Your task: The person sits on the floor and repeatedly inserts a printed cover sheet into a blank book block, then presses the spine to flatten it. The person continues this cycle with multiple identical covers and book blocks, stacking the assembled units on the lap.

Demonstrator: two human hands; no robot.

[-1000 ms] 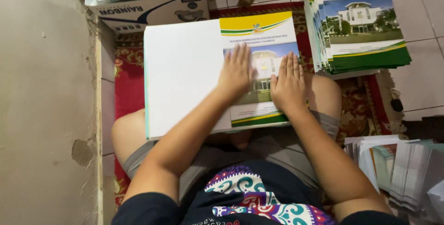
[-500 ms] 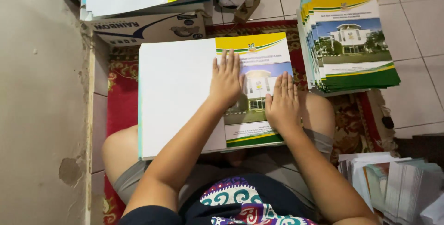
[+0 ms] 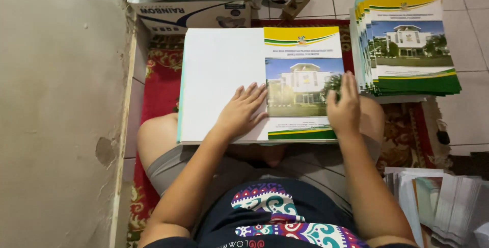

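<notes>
Hands lie flat and apart on the printed cover sheet point(image 3: 285, 85): left hand point(image 3: 243, 111) at its fold, right hand point(image 3: 344, 106) at its right edge.

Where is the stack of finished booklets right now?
In the head view, the booklet stack sits on the tiled floor at upper right, just beyond the right hand.

Both hands, left hand point(image 3: 241, 111) and right hand point(image 3: 344, 106), press flat on the booklet point(image 3: 300, 74).
</notes>
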